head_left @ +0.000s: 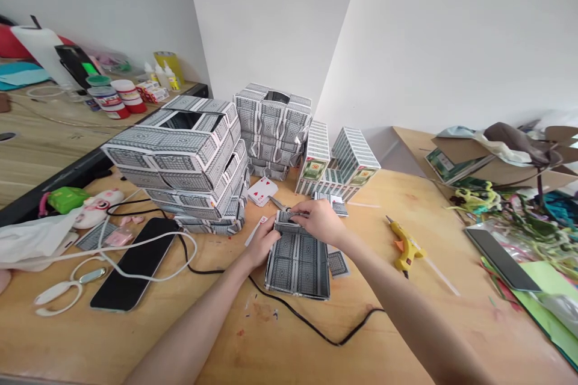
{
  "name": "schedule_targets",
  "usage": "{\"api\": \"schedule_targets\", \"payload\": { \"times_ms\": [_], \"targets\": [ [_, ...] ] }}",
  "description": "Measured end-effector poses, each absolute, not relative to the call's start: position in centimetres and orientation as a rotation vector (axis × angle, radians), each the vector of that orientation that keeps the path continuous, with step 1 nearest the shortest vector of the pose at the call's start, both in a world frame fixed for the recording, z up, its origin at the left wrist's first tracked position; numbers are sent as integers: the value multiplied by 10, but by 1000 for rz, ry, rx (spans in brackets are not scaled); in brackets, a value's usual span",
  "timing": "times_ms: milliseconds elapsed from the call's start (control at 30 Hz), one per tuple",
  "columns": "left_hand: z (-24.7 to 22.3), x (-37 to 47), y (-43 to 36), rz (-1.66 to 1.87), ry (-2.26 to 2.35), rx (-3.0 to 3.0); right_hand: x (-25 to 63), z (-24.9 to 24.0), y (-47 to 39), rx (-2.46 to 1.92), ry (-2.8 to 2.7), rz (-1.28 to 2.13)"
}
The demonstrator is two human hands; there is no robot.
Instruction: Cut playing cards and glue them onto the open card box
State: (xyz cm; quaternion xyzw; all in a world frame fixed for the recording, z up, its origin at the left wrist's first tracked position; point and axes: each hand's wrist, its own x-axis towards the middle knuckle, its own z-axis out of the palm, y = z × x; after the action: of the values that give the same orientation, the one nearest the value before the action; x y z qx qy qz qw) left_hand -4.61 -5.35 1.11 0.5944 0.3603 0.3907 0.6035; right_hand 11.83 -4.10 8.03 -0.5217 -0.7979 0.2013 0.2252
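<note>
A shallow open box built of grey-backed playing cards lies on the table in front of me. My left hand is closed on its far left corner. At the box's far edge, the fingers of my right hand pinch a playing card, partly hidden by the fingers. Metal scissors lie just beyond the box. Loose cards lie around it: a heart card face up behind, and a face-down card at the right side.
Stacked card boxes stand at the left, with another stack behind. Upright card packs are at the back. A yellow glue gun lies right; a black cable crosses in front. A phone and white-handled scissors lie left.
</note>
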Motion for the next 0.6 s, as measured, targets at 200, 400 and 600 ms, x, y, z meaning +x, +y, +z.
{"api": "schedule_targets", "payload": {
  "times_ms": [200, 400, 600],
  "targets": [
    [15, -46, -54, 919, 845, 1364, 119, 79, -39, -1396, -2194, 546],
    [11, -47, -55, 929, 855, 1378, 117, 74, -40, -1376, -2124, 566],
    [10, -56, -53, 945, 881, 1511, 112, 68, -43, -1349, -2037, 611]
  ]
}}
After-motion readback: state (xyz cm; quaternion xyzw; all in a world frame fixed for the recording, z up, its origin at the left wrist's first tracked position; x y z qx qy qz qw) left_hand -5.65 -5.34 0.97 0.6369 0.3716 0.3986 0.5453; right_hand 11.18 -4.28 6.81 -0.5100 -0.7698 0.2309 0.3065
